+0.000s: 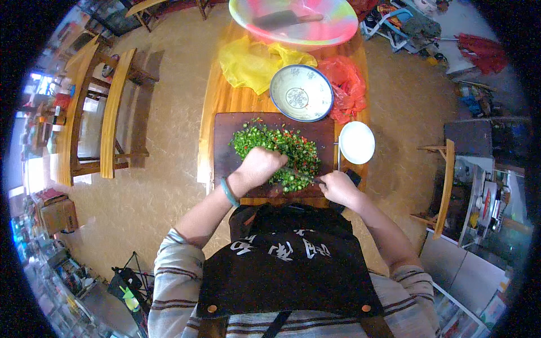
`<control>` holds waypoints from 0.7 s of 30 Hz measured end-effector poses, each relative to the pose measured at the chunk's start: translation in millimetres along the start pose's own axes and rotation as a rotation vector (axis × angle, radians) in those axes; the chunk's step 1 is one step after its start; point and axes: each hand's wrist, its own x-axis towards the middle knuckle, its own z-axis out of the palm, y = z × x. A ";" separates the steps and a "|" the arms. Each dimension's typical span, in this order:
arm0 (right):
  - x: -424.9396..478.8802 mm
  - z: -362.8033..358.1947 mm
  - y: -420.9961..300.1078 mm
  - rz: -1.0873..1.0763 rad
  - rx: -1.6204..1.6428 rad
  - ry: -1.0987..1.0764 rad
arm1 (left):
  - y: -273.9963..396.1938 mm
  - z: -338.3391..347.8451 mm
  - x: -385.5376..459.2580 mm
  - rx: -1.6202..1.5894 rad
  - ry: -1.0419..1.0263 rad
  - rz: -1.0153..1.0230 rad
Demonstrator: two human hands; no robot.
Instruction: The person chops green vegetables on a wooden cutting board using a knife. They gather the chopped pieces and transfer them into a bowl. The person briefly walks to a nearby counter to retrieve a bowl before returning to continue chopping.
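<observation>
A heap of chopped green and red chili peppers (304, 152) is spread over a dark cutting board (226, 177). My right hand (341, 189) grips the handle of a knife at the board's right front corner. The knife blade (296, 172) slants left through the peppers and is partly hidden among them. At its far end my left hand (262, 165), with a pale green bangle at the wrist, is curled over the blade. A large white bowl with a blue rim (319, 91) overlaps the board's back edge. Beside the board, at right, is a small white bowl (357, 143).
The wooden table (209, 101) also holds a yellow plastic bag (241, 63), a red plastic bag (348, 86) and a big multicolored basin (338, 31) with a cleaver (279, 20) in it. Wooden benches (116, 114) stand at left, another bench (444, 190) at right.
</observation>
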 end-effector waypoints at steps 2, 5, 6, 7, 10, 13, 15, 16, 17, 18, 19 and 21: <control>-4.7 4.9 4.3 -0.042 0.037 -0.093 | 14.5 10.7 -14.8 -0.026 0.029 -0.003; -6.7 28.0 20.3 -0.163 0.019 -0.133 | 33.2 32.0 -33.0 -0.073 0.068 -0.044; -6.4 32.5 24.2 -0.189 0.004 -0.139 | 40.3 36.5 -36.5 -0.092 0.033 -0.091; -4.7 39.5 29.4 -0.201 -0.007 -0.142 | 45.7 43.6 -38.9 -0.111 -0.002 -0.138; 1.7 47.6 39.8 -0.229 -0.044 -0.175 | 52.5 65.1 -40.3 -0.061 -0.050 -0.179; 8.2 44.1 47.6 -0.248 -0.084 -0.222 | 61.3 65.7 -37.6 -0.052 -0.019 -0.216; 13.9 40.4 53.5 -0.279 -0.114 -0.211 | 63.2 66.3 -34.6 -0.027 -0.007 -0.248; 16.4 35.5 54.4 -0.296 -0.150 -0.176 | 63.1 66.6 -33.2 -0.015 -0.001 -0.264; 19.5 30.6 54.3 -0.313 -0.169 -0.134 | 62.3 66.8 -32.0 0.008 0.014 -0.293; 24.1 25.5 54.1 -0.301 -0.213 -0.137 | 60.5 67.2 -29.9 0.031 0.030 -0.322; 27.9 20.6 52.9 -0.289 -0.256 -0.140 | 59.3 67.8 -28.4 0.054 0.045 -0.349; 30.9 10.6 47.2 -0.293 -0.336 -0.130 | 58.6 71.5 -27.1 0.088 0.064 -0.416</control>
